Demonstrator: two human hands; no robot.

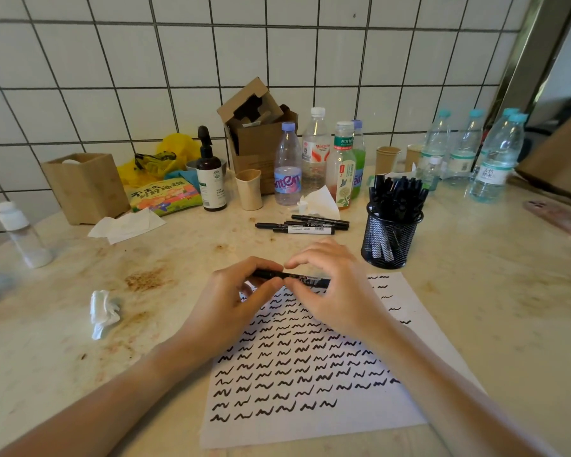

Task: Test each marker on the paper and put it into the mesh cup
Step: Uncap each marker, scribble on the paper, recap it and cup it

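Markers fill most of the mesh cup (391,239), which stands just beyond and to the right of the right hand (335,288); one marker (290,277) lies level between both hands above the far end of the paper (314,427); the left hand (241,295) curls thumb and fingers round its left end, and the right hand pinches the other end with thumb and fingertips, whether to pull the cap or press it on cannot be told; rows of black squiggles cover nearly the whole sheet under the wrists, so the work looks far along; a few loose markers (302,224) lie on the counter (475,291) beyond the hands, seemingly still to be tested, though that is a guess.
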